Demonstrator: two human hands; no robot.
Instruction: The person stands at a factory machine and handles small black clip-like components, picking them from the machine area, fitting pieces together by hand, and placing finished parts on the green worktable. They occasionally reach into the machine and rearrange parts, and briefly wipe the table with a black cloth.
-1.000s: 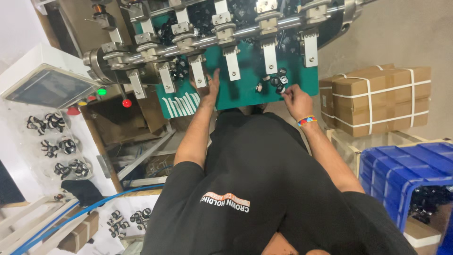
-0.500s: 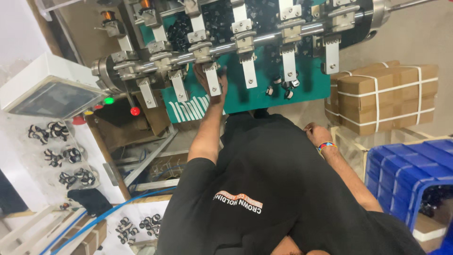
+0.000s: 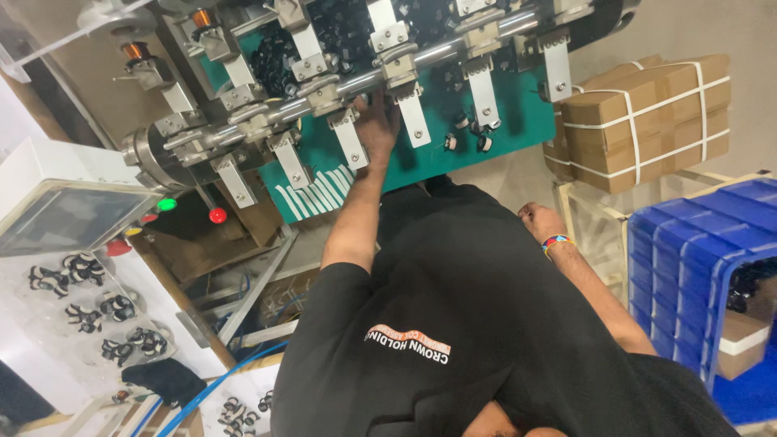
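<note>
1. While only the head view is to hand, it shows the work centred on the green panel (image 3: 518,121) of a machine. A steel shaft (image 3: 364,81) runs across the panel's upper part, and a row of metal brackets (image 3: 486,93) hangs from it.
2. Progress, as a judgement: a dark heap of black parts (image 3: 340,32) lies above the panel, beyond the shaft, so a good stock looks left to handle. Only a few small black parts (image 3: 483,144) sit loose on the panel's face, just below the brackets. How many are already seated cannot be told from this view.
3. Left hand (image 3: 376,121): the arm is stretched out nearly straight to the panel. The hand is pressed flat against the panel's face between two brackets, just under the shaft. Its fingertips slip behind the shaft and are hidden, so whether they pinch a part cannot be told.
4. Right hand (image 3: 538,220): it hangs well below the panel's lower edge, close to the black shirt, with the elbow bent. The fingers are loosely curled and appear to hold nothing. A coloured wristband (image 3: 554,241) sits at the wrist.
5. Strapped cardboard boxes (image 3: 647,121) stand beside the panel's right end, and a blue crate (image 3: 688,251) lies below them.
</note>
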